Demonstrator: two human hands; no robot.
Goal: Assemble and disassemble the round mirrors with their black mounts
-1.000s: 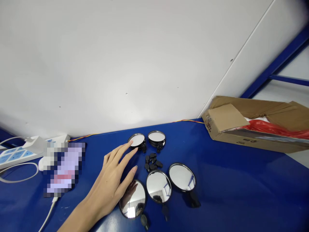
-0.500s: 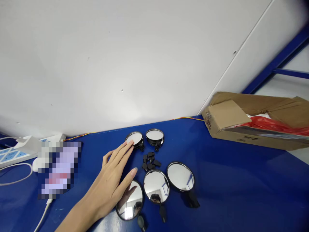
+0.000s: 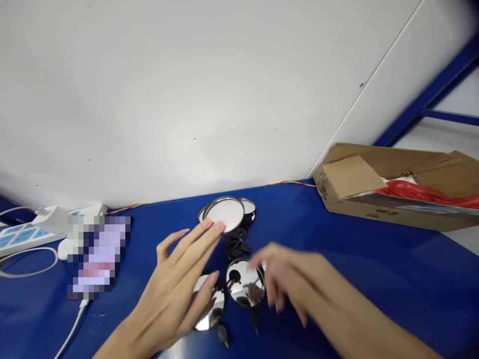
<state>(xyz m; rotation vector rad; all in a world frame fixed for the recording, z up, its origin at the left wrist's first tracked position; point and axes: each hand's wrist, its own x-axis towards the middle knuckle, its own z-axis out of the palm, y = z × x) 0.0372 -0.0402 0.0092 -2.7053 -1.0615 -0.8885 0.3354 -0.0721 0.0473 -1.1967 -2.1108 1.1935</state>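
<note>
My left hand [image 3: 181, 281] reaches in from the lower left, its fingertips on the near edge of a round mirror [image 3: 225, 212] that is raised and tilted. The thumb stands apart from the mirror. My right hand [image 3: 290, 279], blurred, hovers above the right side with fingers loosely bent and apart, and nothing shows in it. Beneath it lies a round mirror with a black stem [image 3: 244, 284]. Another such mirror [image 3: 209, 311] sits partly under my left hand. Small black joint pieces [image 3: 236, 245] are clustered in the middle. Stacked mirrors [image 3: 250, 207] show behind the raised one.
On the right stands an open cardboard box [image 3: 374, 207] with red plastic inside. A phone [image 3: 101, 254] on a white cable and a power strip [image 3: 52, 229] are at the left. The white wall [image 3: 224, 99] closes off the back of the blue table [image 3: 337, 299].
My left hand has brought a mirror up from the left stack and to the right. My right hand has come into view from the right and covers the right-hand mirror.
</note>
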